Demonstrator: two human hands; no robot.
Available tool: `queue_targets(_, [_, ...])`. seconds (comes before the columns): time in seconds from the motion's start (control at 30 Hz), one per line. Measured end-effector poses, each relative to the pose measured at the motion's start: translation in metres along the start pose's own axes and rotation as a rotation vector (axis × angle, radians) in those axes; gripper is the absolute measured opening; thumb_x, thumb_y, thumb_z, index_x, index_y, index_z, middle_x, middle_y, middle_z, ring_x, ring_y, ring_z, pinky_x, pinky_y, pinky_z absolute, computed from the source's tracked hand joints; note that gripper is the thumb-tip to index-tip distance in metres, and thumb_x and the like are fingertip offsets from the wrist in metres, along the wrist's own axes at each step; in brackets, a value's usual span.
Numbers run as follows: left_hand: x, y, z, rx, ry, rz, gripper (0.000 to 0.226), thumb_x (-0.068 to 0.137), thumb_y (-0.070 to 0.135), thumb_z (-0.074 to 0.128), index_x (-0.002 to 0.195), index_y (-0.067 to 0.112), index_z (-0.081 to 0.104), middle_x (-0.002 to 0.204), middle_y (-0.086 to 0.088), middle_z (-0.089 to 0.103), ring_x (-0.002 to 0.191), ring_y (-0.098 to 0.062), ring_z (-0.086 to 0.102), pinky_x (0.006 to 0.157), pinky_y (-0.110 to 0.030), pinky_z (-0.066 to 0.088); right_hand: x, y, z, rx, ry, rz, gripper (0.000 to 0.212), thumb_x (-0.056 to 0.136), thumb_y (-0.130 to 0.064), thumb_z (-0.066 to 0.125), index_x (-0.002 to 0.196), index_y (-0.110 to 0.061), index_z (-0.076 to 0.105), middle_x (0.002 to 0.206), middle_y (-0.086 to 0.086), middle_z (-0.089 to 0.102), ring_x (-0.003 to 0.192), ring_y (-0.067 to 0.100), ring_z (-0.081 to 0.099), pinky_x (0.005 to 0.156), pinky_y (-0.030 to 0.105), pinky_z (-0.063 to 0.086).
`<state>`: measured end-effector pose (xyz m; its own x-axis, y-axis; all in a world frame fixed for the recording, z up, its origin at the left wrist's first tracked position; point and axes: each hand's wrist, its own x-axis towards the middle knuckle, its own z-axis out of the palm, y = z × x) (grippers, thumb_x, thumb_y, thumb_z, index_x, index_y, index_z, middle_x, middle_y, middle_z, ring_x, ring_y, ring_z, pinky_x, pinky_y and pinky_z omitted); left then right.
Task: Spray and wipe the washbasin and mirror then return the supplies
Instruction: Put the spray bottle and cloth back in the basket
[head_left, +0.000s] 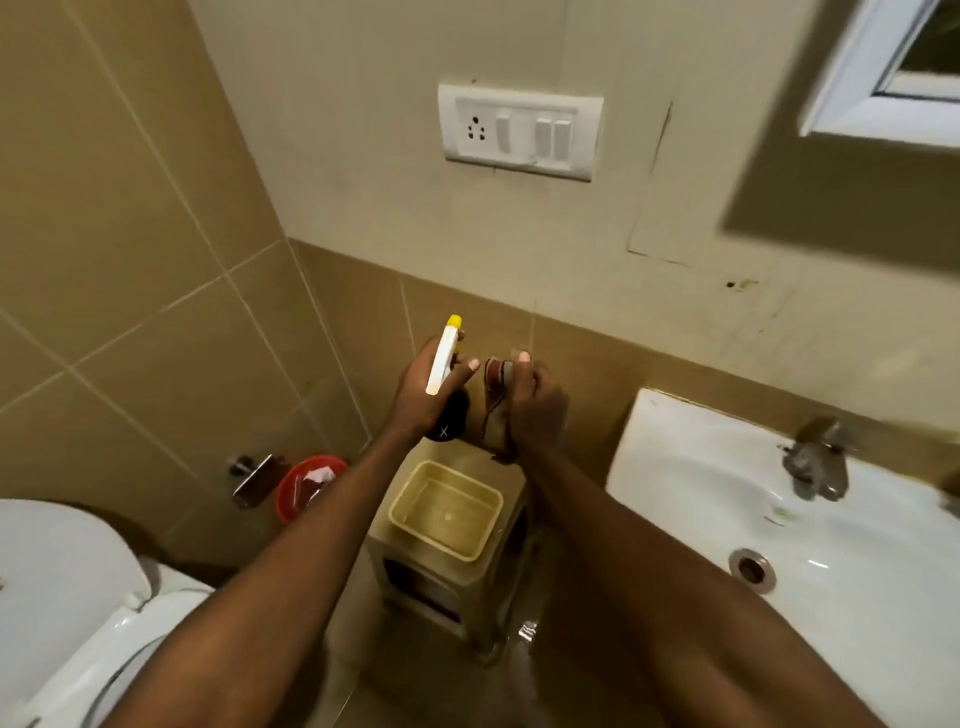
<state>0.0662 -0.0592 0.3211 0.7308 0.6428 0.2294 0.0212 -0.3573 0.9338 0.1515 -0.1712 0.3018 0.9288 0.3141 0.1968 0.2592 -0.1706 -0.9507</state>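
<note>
Currently, the left hand (423, 387) is gripping the spray bottle (442, 364) around its neck, nozzle pointing away, keeping the trigger within reach. The right hand (535, 410) is clutching a bunched cloth (497, 376), threads dangling. Both are hovering above the beige basket (480, 543) sitting on a stool (410, 582), just beside the washbasin (691, 467) left edge, probably for collecting or returning supplies.

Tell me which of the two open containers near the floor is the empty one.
The cream rectangular tub on the beige stool, directly below both hands. The round red bucket by the toilet holds something whitish.
</note>
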Motion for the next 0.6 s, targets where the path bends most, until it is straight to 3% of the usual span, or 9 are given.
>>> queue_targets(0.13, [0.008,-0.061,-0.010,0.015,-0.031,-0.059,0.037,0.086,0.023,0.069,0.120,0.021,0.055,0.092,0.005,0.064,0.086,-0.009,0.062,0.078,-0.025,0.048,-0.001,0.045,0.041,-0.051,-0.035,0.155,0.043,0.102,-0.040,0.034,0.109,-0.012,0.065,0.095,0.013,0.069,0.089,0.027,0.064,0.081,0.043,0.052])
queue_targets(0.2, [0.011,-0.093,-0.012,0.050,-0.051,-0.063,0.039,0.086,0.021,0.069,0.122,0.015,0.055,0.098,0.003,0.064,0.092,-0.011,0.063,0.081,-0.025,0.048,-0.004,0.070,0.060,-0.064,-0.030,0.202,0.044,0.102,-0.041,0.031,0.121,-0.016,0.063,0.102,0.014,0.069,0.096,0.027,0.064,0.083,0.038,0.050])
queue_targets(0.3, [0.015,-0.144,-0.009,0.062,-0.082,-0.071,0.036,0.085,0.022,0.069,0.118,0.019,0.056,0.103,0.002,0.064,0.097,-0.010,0.063,0.083,-0.025,0.049,-0.008,0.106,0.085,-0.067,-0.018,0.276,0.044,0.103,-0.040,0.029,0.123,-0.018,0.061,0.108,0.011,0.068,0.101,0.026,0.062,0.082,0.032,0.047])
queue_targets(0.4, [0.017,-0.194,-0.001,0.056,-0.116,-0.074,0.036,0.085,0.025,0.070,0.117,0.030,0.054,0.102,0.009,0.061,0.094,0.009,0.058,0.081,-0.012,0.045,-0.012,0.144,0.108,-0.070,0.016,0.337,0.045,0.104,-0.038,0.027,0.122,-0.016,0.062,0.112,0.010,0.067,0.105,0.026,0.060,0.082,0.029,0.043])
queue_targets(0.5, [0.015,-0.251,0.012,0.041,-0.143,-0.103,0.042,0.083,0.026,0.072,0.122,0.023,0.056,0.110,0.004,0.062,0.100,0.003,0.058,0.085,-0.012,0.044,-0.018,0.188,0.135,-0.109,0.074,0.413,0.045,0.104,-0.038,0.026,0.123,-0.016,0.060,0.118,0.011,0.065,0.109,0.029,0.057,0.084,0.029,0.038])
queue_targets(0.6, [0.001,-0.304,0.024,0.025,-0.209,-0.134,0.040,0.083,0.028,0.072,0.120,0.032,0.055,0.101,0.012,0.062,0.093,0.006,0.060,0.083,-0.010,0.045,-0.030,0.232,0.155,-0.147,0.103,0.501,0.045,0.104,-0.038,0.025,0.120,-0.013,0.059,0.118,0.012,0.063,0.109,0.031,0.057,0.091,0.034,0.039])
